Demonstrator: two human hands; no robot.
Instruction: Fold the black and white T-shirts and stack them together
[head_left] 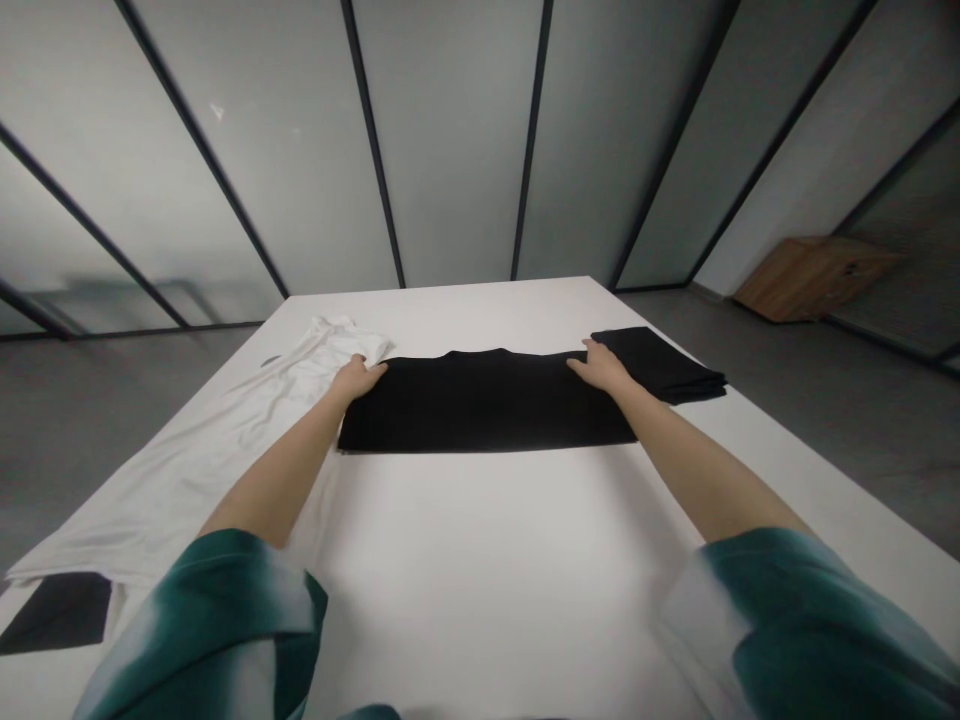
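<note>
- Frosted panels (457, 140) in dark frames rise behind your worktop (480, 560), past its far edge; grey floor (795, 390) shows off both its left and right edges.
- Beyond the far right corner, a wooden box (814, 275) sits on that floor, near the wall.
- Your worktop is white, and on its middle, nearer the far edge than you are, lies the black cloth (487, 405), folded into a wide oblong with its long sides running roughly in line with the far edge.
- Your two hands are well apart, one at either end of that cloth.
- Your left hand (358, 380) touches its far left corner, thumb reaching over the black; you cannot tell whether the fingers pinch the fabric or only press it.
- Your right hand (602, 366) is at its far right corner, thumb pointing inward; its grip cannot be told either.
- Just beside your right hand, toward the right edge, a folded black stack (660, 362) lies in several layers.
- Along the left edge spreads a rumpled white garment (202, 460), its far end close by your left hand.
- At that garment's near end, by the left edge, a dark piece (60, 612) shows.
</note>
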